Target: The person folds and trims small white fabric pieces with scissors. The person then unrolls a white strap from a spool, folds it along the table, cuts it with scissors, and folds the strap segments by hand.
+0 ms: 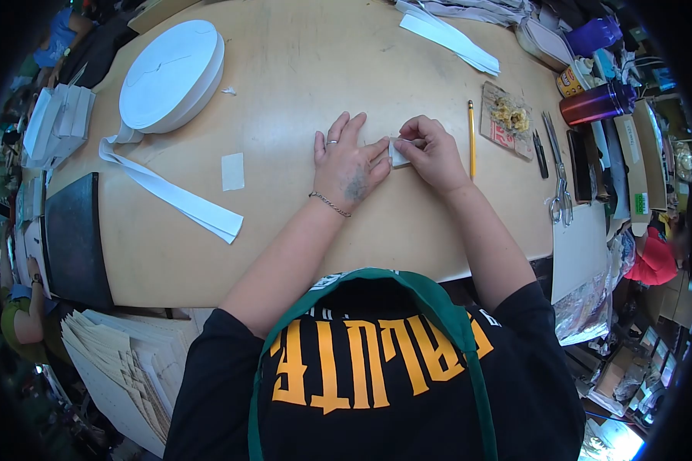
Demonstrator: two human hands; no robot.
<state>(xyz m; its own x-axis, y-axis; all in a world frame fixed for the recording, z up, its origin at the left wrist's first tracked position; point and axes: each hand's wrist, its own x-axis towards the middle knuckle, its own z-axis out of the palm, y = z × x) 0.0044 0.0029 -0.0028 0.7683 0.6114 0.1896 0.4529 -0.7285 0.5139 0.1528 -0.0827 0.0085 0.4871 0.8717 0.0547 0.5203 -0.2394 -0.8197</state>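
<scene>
The white piece looks light, thin and soft, perhaps cloth or paper; it should bend or crease easily rather than break, and may slide on the smooth table. The edge nearest the pencil seems a good place for a thumb-and-finger pinch, with light pressure on the opposite edge to steady it.

The piece lies left of the pencil, between the 2 hands. The right hand, between piece and pencil, has its thumb and index finger closed on the upper part. The left hand, farther from the pencil, is spread wide, palm down, fingertips at the near edge; whether they press it, I cannot tell.
</scene>
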